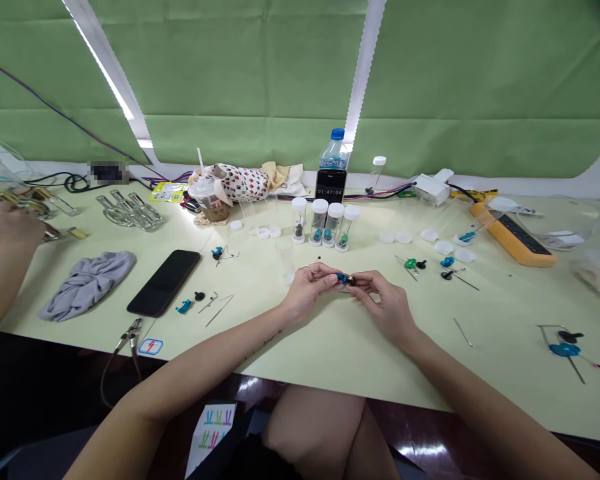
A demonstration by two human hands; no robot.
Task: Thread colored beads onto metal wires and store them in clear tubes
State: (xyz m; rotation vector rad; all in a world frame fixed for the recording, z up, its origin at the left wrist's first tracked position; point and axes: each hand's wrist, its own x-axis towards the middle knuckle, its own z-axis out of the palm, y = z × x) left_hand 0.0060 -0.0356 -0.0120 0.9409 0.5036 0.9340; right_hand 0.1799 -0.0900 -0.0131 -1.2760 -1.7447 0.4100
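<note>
My left hand [307, 290] pinches a small blue plastic piece [341, 278] above the middle of the table. Against it, my right hand [385, 307] closes its fingertips on a small black piece [351, 281]. The two pieces meet between my fingers, but whether they are joined I cannot tell. Behind my hands stand several capped clear tubes [319, 223] with coloured parts inside. An uncapped clear tube [284, 260] is just beyond my left hand. To the right lie a green part [411, 265] and a blue part [447, 262], with black knobs and thin metal wires around them.
A black phone [164, 283] and a grey cloth band [90, 283] lie left. Another person's hand [13, 230] works at the far left. Behind are a drink cup [210, 200], a timer phone [331, 187] and a bottle [334, 150]. An orange power strip [515, 237] sits right.
</note>
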